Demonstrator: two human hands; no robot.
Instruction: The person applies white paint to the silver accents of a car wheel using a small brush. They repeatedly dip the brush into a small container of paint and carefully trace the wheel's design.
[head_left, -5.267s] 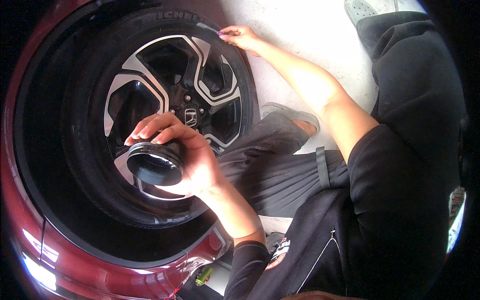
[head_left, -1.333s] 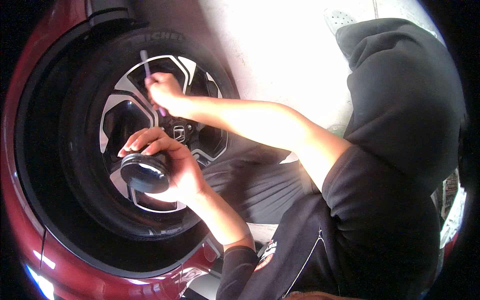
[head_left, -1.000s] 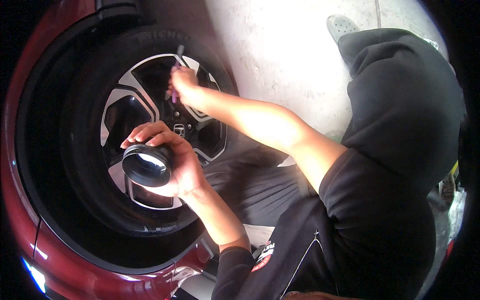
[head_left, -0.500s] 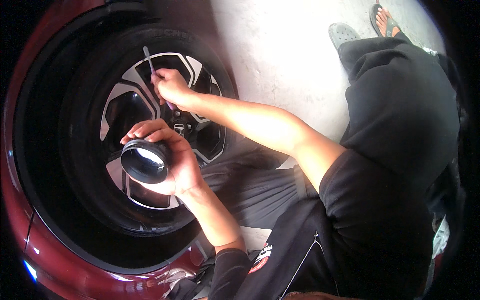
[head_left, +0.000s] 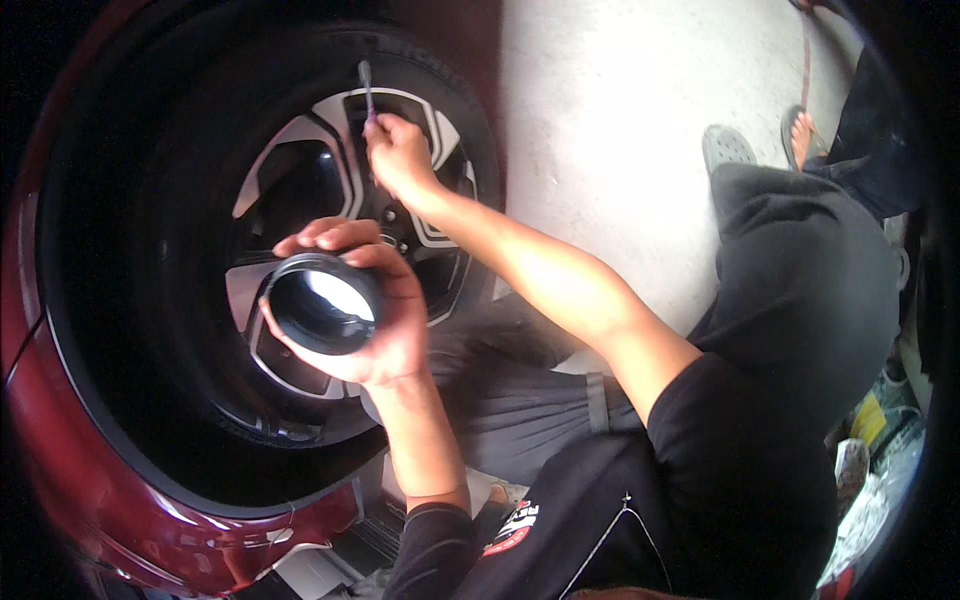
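My left hand is wrapped round a small black round tub, its mouth facing up toward me and a bright reflection inside. Between the fingers of my right hand is a toothbrush with a thin purplish handle, its pale head pointing away from me. That head lies over the sidewall of the black tyre, just past the rim edge; whether it touches the rubber I cannot tell. Both hands are in front of the silver-and-black wheel, and the left hand and tub cover part of its spokes.
Dark red car bodywork curves round the black wheel arch. Pale floor lies to the right. A grey clog and another person's sandalled foot are there. Crumpled plastic lies at the lower right.
The whole view has shifted, so the wheel sits further right. The toothbrush stands more upright, and my right hand has moved slightly right against the wheel. My left hand still holds the tub.
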